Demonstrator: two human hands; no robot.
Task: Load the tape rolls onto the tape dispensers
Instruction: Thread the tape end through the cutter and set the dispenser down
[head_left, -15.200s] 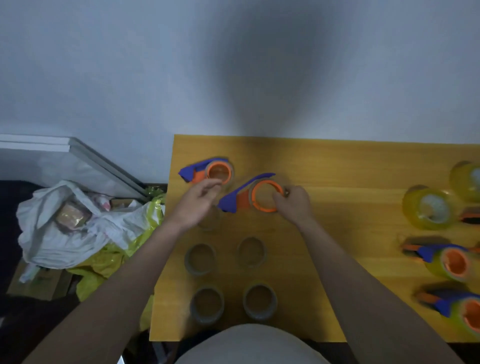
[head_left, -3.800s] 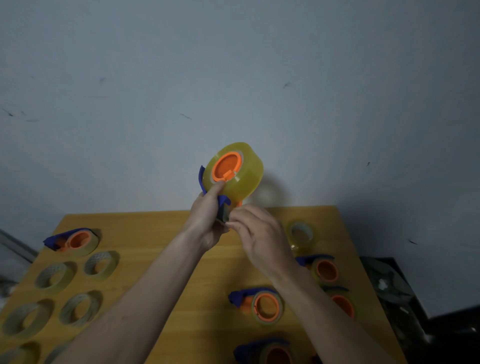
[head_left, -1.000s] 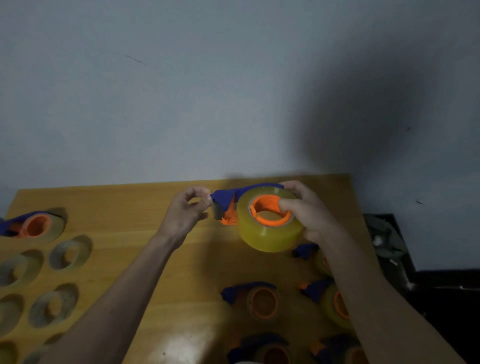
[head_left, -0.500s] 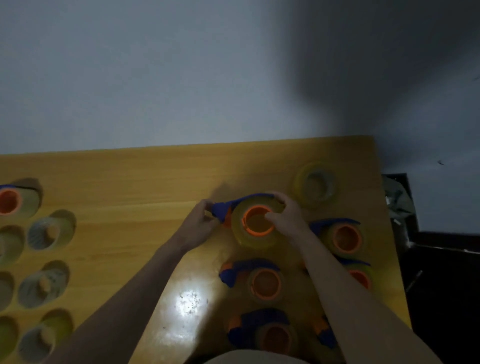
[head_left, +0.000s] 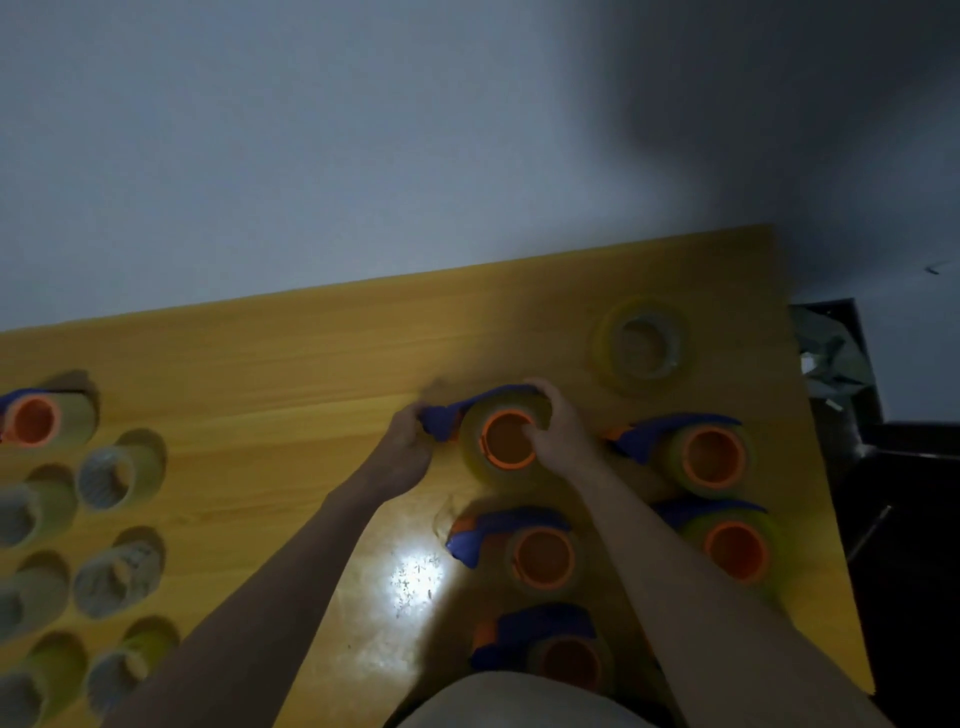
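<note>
A blue and orange tape dispenser (head_left: 506, 439) carrying a yellow tape roll lies flat on the wooden table (head_left: 291, 364), right of centre. My left hand (head_left: 408, 447) grips its blue nose at the left. My right hand (head_left: 558, 431) holds the roll's right side, fingers curled over the rim and into the orange hub. Several loaded dispensers lie close by: one to the right (head_left: 706, 457), one in front (head_left: 540, 556) and one at the front right (head_left: 735, 548). A loose yellow tape roll (head_left: 641, 345) lies at the back right.
Several loose tape rolls (head_left: 117, 475) lie in rows on the table's left part, with another loaded dispenser (head_left: 36, 421) at the far left. A grey wall runs behind the table. Dark floor with crumpled material (head_left: 831, 353) lies past the right edge.
Both hands have lowered the loaded dispenser from mid-air onto the table among the other loaded ones. The camera has tilted further down.
</note>
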